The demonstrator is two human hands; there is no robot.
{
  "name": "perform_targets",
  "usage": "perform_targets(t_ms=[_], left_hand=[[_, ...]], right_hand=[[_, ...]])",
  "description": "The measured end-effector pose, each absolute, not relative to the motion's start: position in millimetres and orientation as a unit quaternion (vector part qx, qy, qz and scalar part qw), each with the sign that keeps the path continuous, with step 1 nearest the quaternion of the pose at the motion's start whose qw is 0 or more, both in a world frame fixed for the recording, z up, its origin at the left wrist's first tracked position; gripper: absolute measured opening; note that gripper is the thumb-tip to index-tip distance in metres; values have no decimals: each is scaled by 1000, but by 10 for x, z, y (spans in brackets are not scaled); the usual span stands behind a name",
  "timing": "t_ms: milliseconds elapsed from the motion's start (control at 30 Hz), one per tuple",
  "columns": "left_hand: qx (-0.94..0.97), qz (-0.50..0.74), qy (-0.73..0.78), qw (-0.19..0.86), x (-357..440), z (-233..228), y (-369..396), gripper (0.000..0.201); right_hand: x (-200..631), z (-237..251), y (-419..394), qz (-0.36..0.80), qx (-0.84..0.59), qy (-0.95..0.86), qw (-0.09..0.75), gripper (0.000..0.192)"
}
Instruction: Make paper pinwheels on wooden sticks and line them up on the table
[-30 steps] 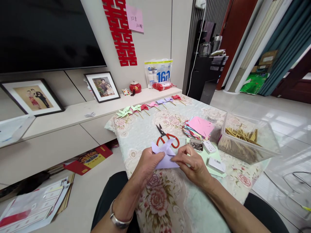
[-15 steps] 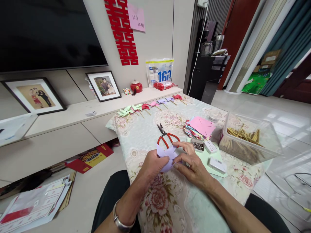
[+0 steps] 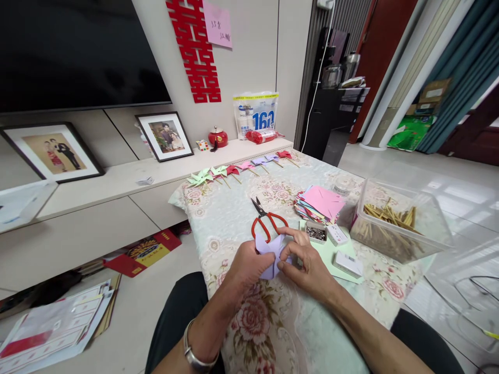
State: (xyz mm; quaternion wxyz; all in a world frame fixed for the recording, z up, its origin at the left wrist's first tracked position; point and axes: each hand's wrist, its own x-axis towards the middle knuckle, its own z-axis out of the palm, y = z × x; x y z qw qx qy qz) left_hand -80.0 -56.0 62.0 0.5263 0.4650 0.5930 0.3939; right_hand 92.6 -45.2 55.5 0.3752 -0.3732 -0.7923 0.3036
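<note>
A lilac paper square [image 3: 270,253] with its corners folded inward is pinched between both hands, low over the flowered tablecloth [image 3: 230,218]. My left hand [image 3: 245,266] grips its left side, thumb on top. On the right side, my right hand [image 3: 307,265] presses the folded corners together with fingertips. Red-handled scissors [image 3: 266,221] lie just beyond the paper. A small tin of pins [image 3: 315,233] sits right of my right hand's fingers.
A stack of coloured paper squares [image 3: 319,203] and a clear tub of wooden sticks [image 3: 393,223] stand at the right. Several finished paper pinwheels [image 3: 234,170] line the table's far edge. Small white boxes [image 3: 346,262] lie on a green sheet. Papers cover the floor at left.
The lilac sheet, flatter and wider a second ago, is now gathered tighter with its points folded to the centre. Both hands have closed in around it.
</note>
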Motion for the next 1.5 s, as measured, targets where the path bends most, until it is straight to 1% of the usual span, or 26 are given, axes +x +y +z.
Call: perform_targets(t_ms=[133, 333, 467, 600, 800, 1100, 1500], left_hand=[[458, 400, 579, 543, -797, 599, -557, 20], [438, 402, 584, 553, -771, 624, -560, 19], [439, 408, 582, 549, -771, 634, -567, 18], [442, 400, 581, 555, -776, 632, -563, 17], [424, 397, 558, 593, -770, 654, -578, 25], [400, 397, 555, 612, -756, 678, -587, 18], [390, 396, 517, 651, -811, 601, -576, 21]], right_hand=[[929, 561, -447, 347, -367, -780, 370, 7], [944, 581, -440, 402, -366, -749, 379, 14], [947, 583, -433, 424, -368, -733, 385, 15], [936, 584, -432, 423, -375, -730, 384, 12], [923, 559, -428, 430, -387, -722, 380, 10], [914, 511, -414, 437, -390, -712, 386, 10], [905, 496, -411, 440, -404, -706, 380, 9]])
